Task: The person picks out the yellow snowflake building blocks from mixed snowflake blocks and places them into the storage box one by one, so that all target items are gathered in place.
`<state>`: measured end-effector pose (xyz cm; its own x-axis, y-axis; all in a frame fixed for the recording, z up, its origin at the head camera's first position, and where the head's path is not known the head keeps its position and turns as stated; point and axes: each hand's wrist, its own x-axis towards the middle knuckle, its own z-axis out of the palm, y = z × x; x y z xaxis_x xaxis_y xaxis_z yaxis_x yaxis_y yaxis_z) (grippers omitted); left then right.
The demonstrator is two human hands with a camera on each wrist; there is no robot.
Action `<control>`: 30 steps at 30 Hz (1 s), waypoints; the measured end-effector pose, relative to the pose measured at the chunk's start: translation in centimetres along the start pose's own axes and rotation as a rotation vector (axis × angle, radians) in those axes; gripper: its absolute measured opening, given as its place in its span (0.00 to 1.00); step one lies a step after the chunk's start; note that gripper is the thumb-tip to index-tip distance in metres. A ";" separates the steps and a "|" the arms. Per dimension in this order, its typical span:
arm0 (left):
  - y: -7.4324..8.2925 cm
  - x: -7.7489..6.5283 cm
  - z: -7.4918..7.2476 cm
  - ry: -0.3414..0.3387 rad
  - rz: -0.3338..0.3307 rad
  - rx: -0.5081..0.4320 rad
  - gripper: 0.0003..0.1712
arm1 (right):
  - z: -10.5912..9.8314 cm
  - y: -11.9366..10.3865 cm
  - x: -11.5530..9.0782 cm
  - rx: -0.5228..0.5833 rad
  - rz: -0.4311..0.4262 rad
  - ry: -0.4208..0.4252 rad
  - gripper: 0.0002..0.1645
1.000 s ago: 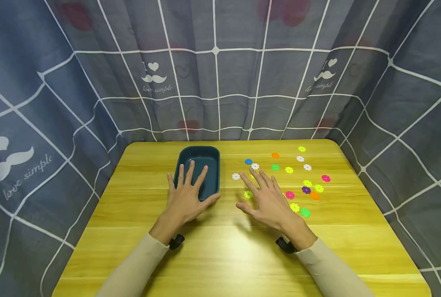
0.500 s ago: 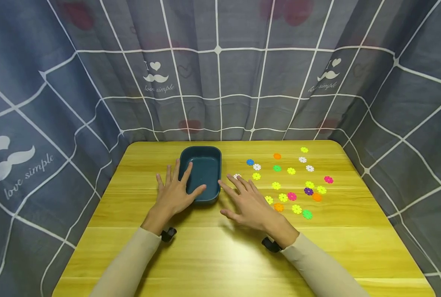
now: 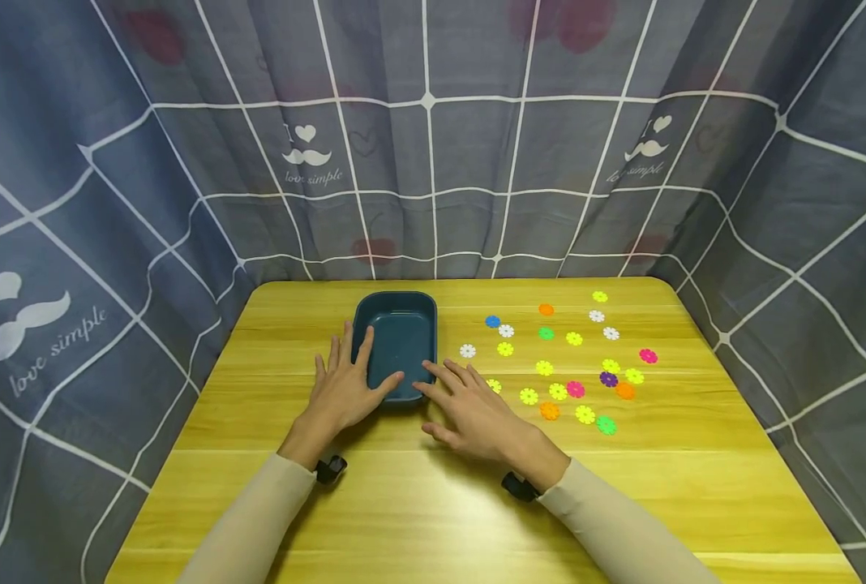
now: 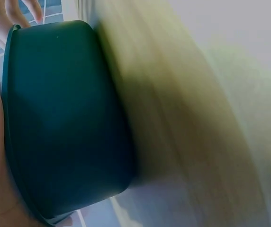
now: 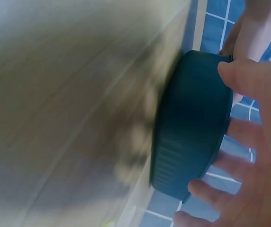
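A dark teal rectangular tray stands on the wooden table, with nothing seen inside it. My left hand lies along its left side, fingers fairly straight and thumb over the near left corner. Beside the near right corner is my right hand, fingers spread and fingertips at the rim; whether they touch it I cannot tell. The right wrist view shows the tray's outer wall close to the spread fingers. In the left wrist view the tray wall fills much of the picture and hides most of the left fingers.
Several small flower-shaped discs lie scattered on the table right of the tray, among them a blue disc, a purple disc and a pink disc. A grey-blue checked curtain surrounds the table at the back and sides.
My left hand has moved from over the tray to its left side. The right hand has moved left, from near the discs to the tray's right side. The tray looks unmoved.
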<state>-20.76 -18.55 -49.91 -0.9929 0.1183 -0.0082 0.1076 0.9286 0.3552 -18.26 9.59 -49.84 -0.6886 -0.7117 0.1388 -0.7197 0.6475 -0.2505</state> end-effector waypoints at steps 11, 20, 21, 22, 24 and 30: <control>1.3 -1.5 -0.2 -0.011 0.012 0.019 0.66 | -0.1 0.2 -1.5 0.005 -0.036 0.040 0.36; 1.8 -2.8 0.3 -0.020 0.007 0.020 0.67 | -0.3 -0.3 -2.9 0.015 -0.043 0.023 0.35; 1.9 -2.9 0.3 -0.020 0.007 0.019 0.67 | -0.3 -0.3 -3.0 0.018 -0.040 0.018 0.35; 1.9 -2.9 0.4 -0.020 0.005 0.020 0.67 | -0.4 -0.4 -3.1 0.019 -0.035 0.013 0.35; 2.1 -3.1 0.4 -0.020 0.003 0.014 0.67 | -0.5 -0.4 -3.3 0.021 -0.031 0.005 0.35; 2.5 -3.4 0.5 -0.020 -0.002 -0.003 0.68 | -0.7 -0.4 -3.8 0.032 -0.036 -0.011 0.36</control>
<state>-17.08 -16.43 -49.50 -0.9920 0.1230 -0.0279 0.1050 0.9276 0.3584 -15.42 12.21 -49.60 -0.6615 -0.7372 0.1375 -0.7404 0.6129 -0.2759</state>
